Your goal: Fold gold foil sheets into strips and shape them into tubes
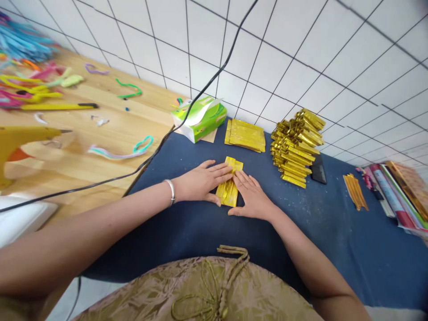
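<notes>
Blue cloth (187,232) by a tiled wall: folded gold paper (229,186) lies lengthwise away from the body, left hand (200,182) and right hand (253,198) pressing it flat-fingered from either side, neither clenched.

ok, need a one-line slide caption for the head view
Both hands, left hand and right hand, press a folded gold foil sheet flat on a blue cloth, beside a stack of folded gold pieces.

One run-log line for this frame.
left hand: pressing gold folded paper | right hand: pressing same paper | surface: blue cloth | nearby: gold stack
</notes>
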`<state>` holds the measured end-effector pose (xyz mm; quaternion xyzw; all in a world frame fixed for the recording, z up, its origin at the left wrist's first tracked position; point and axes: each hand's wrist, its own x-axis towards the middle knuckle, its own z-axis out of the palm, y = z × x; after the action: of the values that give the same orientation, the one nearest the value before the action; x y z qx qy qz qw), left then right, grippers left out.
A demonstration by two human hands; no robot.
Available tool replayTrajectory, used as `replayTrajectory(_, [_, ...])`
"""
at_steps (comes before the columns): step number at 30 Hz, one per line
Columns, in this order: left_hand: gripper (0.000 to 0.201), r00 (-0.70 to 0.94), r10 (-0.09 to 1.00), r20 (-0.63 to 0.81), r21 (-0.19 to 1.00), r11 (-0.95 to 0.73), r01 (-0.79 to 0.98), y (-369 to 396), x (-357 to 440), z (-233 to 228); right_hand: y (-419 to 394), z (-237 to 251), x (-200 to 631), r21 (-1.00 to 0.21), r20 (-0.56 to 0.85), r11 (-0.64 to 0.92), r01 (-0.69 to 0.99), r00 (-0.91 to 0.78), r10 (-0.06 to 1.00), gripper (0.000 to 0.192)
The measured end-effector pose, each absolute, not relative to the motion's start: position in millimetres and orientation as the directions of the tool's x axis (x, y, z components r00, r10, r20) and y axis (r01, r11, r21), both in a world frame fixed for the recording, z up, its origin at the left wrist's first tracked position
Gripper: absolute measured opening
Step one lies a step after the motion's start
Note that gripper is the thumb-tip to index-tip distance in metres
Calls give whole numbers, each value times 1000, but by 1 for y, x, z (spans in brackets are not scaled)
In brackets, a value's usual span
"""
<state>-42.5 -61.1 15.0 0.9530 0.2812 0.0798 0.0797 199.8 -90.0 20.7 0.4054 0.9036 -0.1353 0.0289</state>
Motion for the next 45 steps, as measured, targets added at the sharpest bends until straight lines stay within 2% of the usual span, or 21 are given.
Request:
replayTrajectory(4, [72, 834, 544, 91, 217, -828, 517, -68, -46, 10, -89, 21, 201, -228, -160, 642, 732, -679, 717, 111])
replayTrajectory(9, [68, 822, 560, 104, 222, -818, 530, -70, -46, 7, -90, 21, 203, -238, -109, 669, 704, -703, 702, 106])
replayTrajectory(16, [64, 797, 587, 139, 179, -807, 563, -74, -45, 19, -99, 25, 204, -191, 10, 722, 665, -734, 679, 80])
replayTrajectory(20, [64, 802, 585, 118, 159, -808, 567, -75, -44, 22, -100, 25, 205, -212, 60, 735, 644, -742, 668, 77])
replayTrajectory(31, [53, 834, 551, 35, 225, -817, 531, -78, -56, 40, -96, 28, 208, -245, 31, 744, 622, -762, 647, 74])
replayTrajectory(35, [52, 835, 551, -14, 243, -808, 537, -80, -61, 45, -101, 32, 207, -229, 10, 744, 628, -762, 647, 64])
replayTrajectory(40, [42, 840, 542, 3, 216, -821, 529, -82, -58, 45, -105, 37, 209, -209, -19, 751, 627, -770, 638, 46])
replayTrajectory(45, [25, 854, 519, 37, 159, -847, 508, -80, -56, 43, -104, 30, 211, -188, 18, 756, 627, -767, 641, 44])
